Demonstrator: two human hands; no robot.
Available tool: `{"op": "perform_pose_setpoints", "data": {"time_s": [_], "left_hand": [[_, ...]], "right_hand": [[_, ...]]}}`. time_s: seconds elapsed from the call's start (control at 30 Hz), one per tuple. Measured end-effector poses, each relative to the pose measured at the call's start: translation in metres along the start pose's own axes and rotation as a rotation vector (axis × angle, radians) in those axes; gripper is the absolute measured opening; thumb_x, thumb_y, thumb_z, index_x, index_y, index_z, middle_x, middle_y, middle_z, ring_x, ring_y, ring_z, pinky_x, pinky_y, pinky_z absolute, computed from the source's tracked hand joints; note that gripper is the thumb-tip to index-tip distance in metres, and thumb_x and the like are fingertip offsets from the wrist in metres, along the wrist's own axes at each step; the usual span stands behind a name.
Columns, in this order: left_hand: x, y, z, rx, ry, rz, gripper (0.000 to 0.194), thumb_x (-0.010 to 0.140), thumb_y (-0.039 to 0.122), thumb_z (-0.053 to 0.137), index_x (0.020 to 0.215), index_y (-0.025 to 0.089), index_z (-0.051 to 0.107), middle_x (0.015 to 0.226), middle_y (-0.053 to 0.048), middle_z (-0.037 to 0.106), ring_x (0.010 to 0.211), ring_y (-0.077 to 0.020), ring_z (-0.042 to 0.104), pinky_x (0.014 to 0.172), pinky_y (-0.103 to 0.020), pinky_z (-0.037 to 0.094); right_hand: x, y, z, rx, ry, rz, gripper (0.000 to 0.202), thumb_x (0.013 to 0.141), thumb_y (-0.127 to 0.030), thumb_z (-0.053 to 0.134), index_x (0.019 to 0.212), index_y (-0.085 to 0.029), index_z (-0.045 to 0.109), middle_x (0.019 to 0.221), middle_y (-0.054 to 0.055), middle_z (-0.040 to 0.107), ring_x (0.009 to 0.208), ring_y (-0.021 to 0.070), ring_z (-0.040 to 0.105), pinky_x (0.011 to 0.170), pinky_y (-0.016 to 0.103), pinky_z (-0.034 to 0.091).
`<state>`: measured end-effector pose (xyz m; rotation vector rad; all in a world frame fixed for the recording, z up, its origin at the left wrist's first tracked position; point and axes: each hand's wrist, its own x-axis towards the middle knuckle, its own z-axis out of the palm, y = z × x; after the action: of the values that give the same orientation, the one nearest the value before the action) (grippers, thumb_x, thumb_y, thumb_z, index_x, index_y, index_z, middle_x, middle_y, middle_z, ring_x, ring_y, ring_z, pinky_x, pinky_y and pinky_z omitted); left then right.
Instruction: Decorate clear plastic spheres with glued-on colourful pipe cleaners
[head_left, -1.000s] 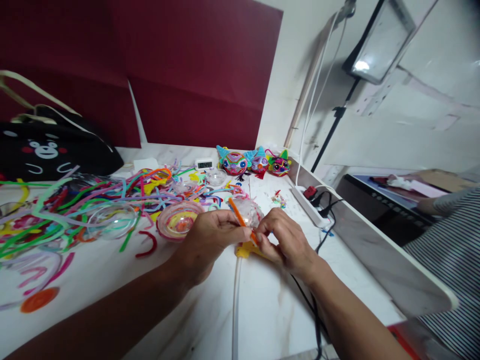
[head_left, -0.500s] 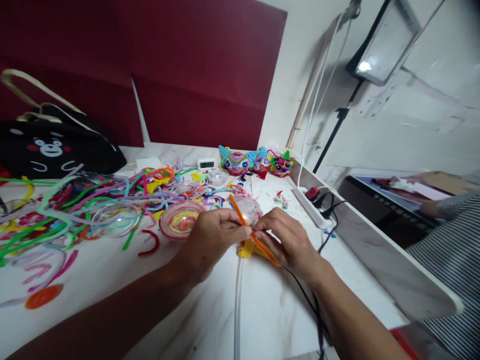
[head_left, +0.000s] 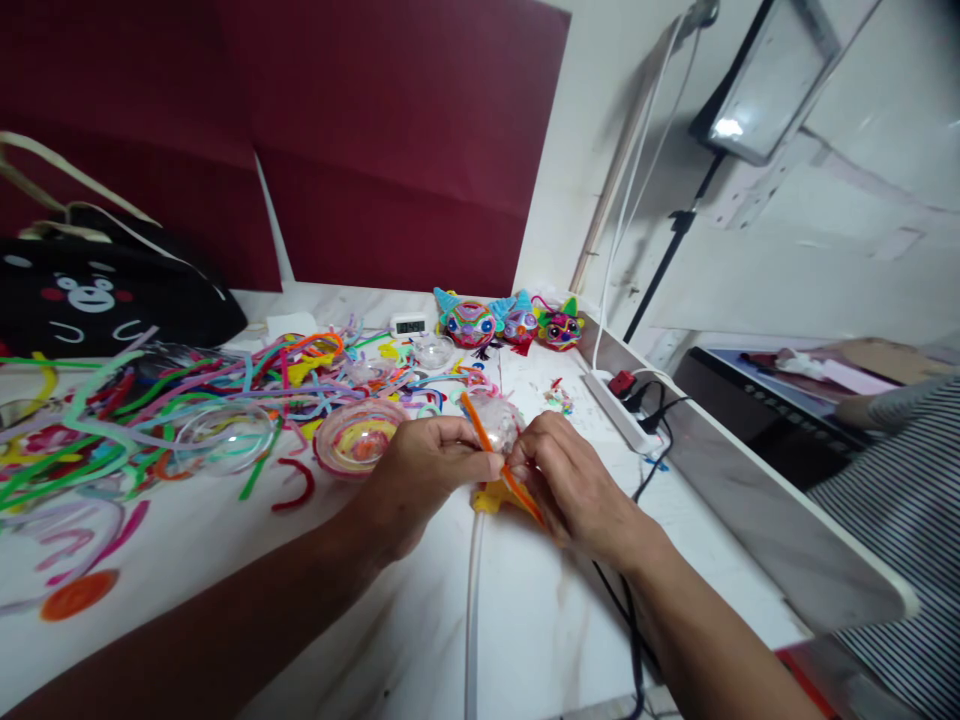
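My left hand pinches an orange pipe cleaner between thumb and fingers near its middle. Bent fingers of my right hand close on the same strip just to the right, where its lower part runs down toward that palm. Behind the fingers sits a clear, rounded plastic piece, partly covered by them. Under both hands lies a yellow tool, probably a glue gun, with a long whitish strip leading from it toward the front. A clear dish with coloured rings rests beside my left hand.
Many coloured pipe cleaners pile up on the left, with a clear dish among them. Decorated animal heads and a small digital clock stand at the back. A power strip with black cords lies right, by the raised edge.
My right hand's fingers have shifted slightly along the orange pipe cleaner, and its lower end now slants closer in. My left hand keeps its pinch. The whole view has moved a little.
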<state>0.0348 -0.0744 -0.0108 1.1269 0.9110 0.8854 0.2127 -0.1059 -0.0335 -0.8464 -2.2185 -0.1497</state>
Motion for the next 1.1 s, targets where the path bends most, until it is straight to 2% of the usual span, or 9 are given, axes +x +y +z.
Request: {"op": "perform_pose_setpoints", "data": {"time_s": [0.3,0.47,0.6,0.93,1.1], "left_hand": [[-0.0004,-0.0006,-0.0034,-0.006,-0.042,0.001,0.017,0.053,0.023,0.078,0.065,0.015,0.068,0.065,-0.001,0.068,0.065,-0.0169,0.062,0.067,-0.029,0.048],[-0.0005,0.0022,-0.0054,0.003,-0.034,0.030,0.016,0.053,0.022,0.078,0.066,0.013,0.072,0.064,-0.001,0.070,0.062,-0.0130,0.059,0.063,-0.024,0.046],[0.0006,0.0007,-0.0056,-0.003,-0.020,0.037,0.015,0.054,0.020,0.078,0.065,0.014,0.071,0.064,0.000,0.069,0.063,-0.0127,0.060,0.064,-0.023,0.047],[-0.0001,-0.0011,-0.0015,0.023,0.019,0.030,0.014,0.053,0.019,0.076,0.065,0.013,0.071,0.063,0.001,0.070,0.060,-0.0116,0.059,0.060,-0.022,0.045],[0.0014,-0.0037,-0.0027,-0.008,-0.033,0.032,0.011,0.055,0.016,0.075,0.065,0.014,0.071,0.063,0.001,0.070,0.060,-0.0114,0.060,0.062,-0.022,0.046]], "right_hand": [[-0.0004,0.0014,0.0003,0.062,0.035,-0.028,0.013,0.094,-0.008,0.042,0.091,-0.021,0.045,0.082,0.006,0.054,0.075,0.0200,0.049,0.065,0.034,0.044],[-0.0022,0.0054,0.0028,0.105,0.077,-0.003,0.009,0.094,-0.011,0.049,0.098,-0.020,0.048,0.087,0.007,0.057,0.079,0.0196,0.052,0.070,0.035,0.046],[-0.0018,0.0065,0.0016,0.103,0.050,0.016,0.010,0.095,-0.014,0.051,0.104,-0.018,0.051,0.090,0.008,0.059,0.082,0.0203,0.053,0.071,0.036,0.046],[-0.0002,0.0027,-0.0001,0.038,0.034,0.009,0.009,0.095,-0.010,0.051,0.091,-0.017,0.055,0.081,0.007,0.058,0.075,0.0194,0.052,0.067,0.034,0.042],[0.0000,0.0018,0.0031,0.051,0.028,0.011,0.011,0.093,-0.007,0.047,0.088,-0.016,0.051,0.081,0.009,0.055,0.074,0.0195,0.049,0.065,0.033,0.041]]}}
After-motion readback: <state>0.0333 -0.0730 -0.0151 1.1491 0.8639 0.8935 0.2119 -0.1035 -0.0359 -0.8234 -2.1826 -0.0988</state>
